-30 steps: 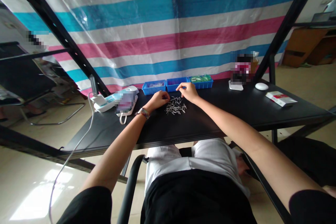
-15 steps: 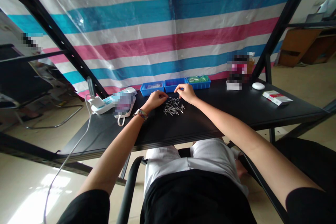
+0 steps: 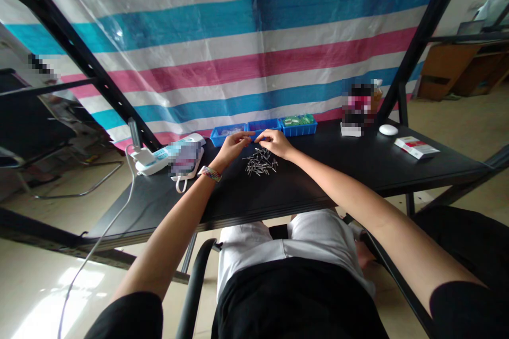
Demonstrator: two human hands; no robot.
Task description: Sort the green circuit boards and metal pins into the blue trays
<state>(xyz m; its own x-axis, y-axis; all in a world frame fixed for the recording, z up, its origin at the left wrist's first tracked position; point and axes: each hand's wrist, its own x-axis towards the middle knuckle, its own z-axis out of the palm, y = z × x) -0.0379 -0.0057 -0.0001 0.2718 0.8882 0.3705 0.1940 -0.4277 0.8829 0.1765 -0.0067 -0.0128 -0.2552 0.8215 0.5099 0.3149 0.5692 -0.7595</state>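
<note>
A small heap of thin metal pins (image 3: 261, 163) lies on the black table (image 3: 318, 169). Just behind the heap my left hand (image 3: 234, 145) and my right hand (image 3: 274, 143) meet fingertip to fingertip, both pinched. Something tiny seems to be held between them, too small to name. Right behind the hands stand three blue trays in a row: the left tray (image 3: 226, 134), the middle tray (image 3: 265, 125) and the right tray (image 3: 299, 124) with green parts in it. A woven band sits on my left wrist.
A white device with a cable (image 3: 153, 158) and a blurred item lie at the table's left. At the right are a white round object (image 3: 388, 129), a red and white box (image 3: 415, 146) and a blurred container (image 3: 357, 108). A striped tarp hangs behind. Black frame posts flank the table.
Both hands have lifted off the pin heap and come together in front of the middle blue tray. The view has shifted slightly left.
</note>
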